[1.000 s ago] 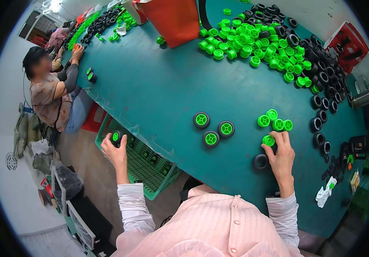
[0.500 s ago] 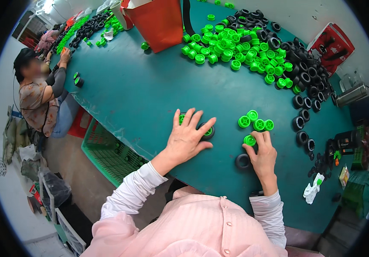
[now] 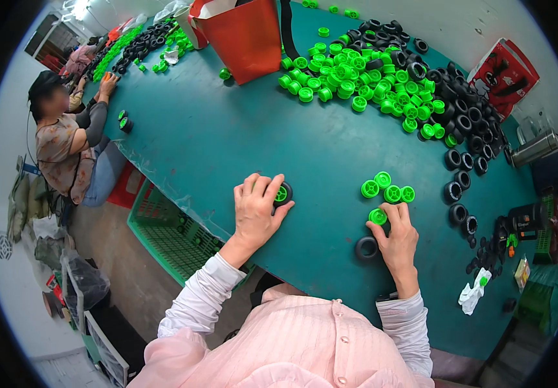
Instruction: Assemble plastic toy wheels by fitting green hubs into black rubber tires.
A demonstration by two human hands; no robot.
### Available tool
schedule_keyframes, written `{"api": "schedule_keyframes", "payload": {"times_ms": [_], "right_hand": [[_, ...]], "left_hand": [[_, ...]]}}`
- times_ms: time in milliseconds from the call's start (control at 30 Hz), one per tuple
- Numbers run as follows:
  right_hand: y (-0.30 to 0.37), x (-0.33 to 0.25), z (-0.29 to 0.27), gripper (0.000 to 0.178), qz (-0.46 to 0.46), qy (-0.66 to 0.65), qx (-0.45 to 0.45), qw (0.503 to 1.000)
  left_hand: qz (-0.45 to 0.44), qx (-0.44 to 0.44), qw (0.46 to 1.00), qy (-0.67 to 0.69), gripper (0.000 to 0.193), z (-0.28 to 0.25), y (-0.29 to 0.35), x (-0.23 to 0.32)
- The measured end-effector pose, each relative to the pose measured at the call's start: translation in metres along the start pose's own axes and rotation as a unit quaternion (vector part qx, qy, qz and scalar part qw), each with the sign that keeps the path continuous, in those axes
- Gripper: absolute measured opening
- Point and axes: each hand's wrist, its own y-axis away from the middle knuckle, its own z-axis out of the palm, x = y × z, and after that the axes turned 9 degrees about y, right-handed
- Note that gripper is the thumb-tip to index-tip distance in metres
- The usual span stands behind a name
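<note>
My left hand (image 3: pixel 253 213) curls around a toy wheel (image 3: pixel 283 193) with a green rim and black tyre. Its palm hides whatever else lies beneath it. Between thumb and fingers, my right hand (image 3: pixel 400 236) pinches a loose green wheel rim (image 3: pixel 377 216) at the table surface. Just below that rim, a bare black tyre (image 3: pixel 366 247) lies flat. Several more green rims (image 3: pixel 392 193) sit in a small cluster beyond my right fingers.
A large heap of green rims (image 3: pixel 358 103) and black tyres (image 3: pixel 476 121) covers the far right of the green table (image 3: pixel 207 136). A red bag (image 3: pixel 243 42) stands at the back. Below the left table edge is a green crate (image 3: pixel 162 236). A co-worker (image 3: pixel 65 142) works at far left.
My left hand has slid left, and its spread fingers have closed around a wheel. The two assembled wheels beside it no longer both show. My right hand stays at the green rim.
</note>
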Motion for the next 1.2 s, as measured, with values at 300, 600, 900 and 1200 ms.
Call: {"api": "schedule_keyframes", "payload": {"times_ms": [300,600,900,1200], "right_hand": [[0.002,0.003,-0.002,0.037,0.002,0.005,0.012,1.000],[0.001,0.011,-0.001,0.037,-0.002,-0.037,0.027,0.999],[0.032,0.018,-0.041,0.034,0.095,-0.137,-0.011,0.986],[0.055,0.012,-0.031,0.040,0.084,-0.074,0.027,0.993]], "left_hand": [[-0.241,0.250,0.935,-0.071,0.049,-0.061,0.065,-0.121],[-0.460,0.276,0.830,0.150,0.047,-0.004,0.255,-0.322],[-0.293,0.314,0.899,-0.087,0.037,-0.059,0.126,-0.181],[-0.024,-0.185,0.913,0.363,0.047,-0.012,-0.004,0.104]]}}
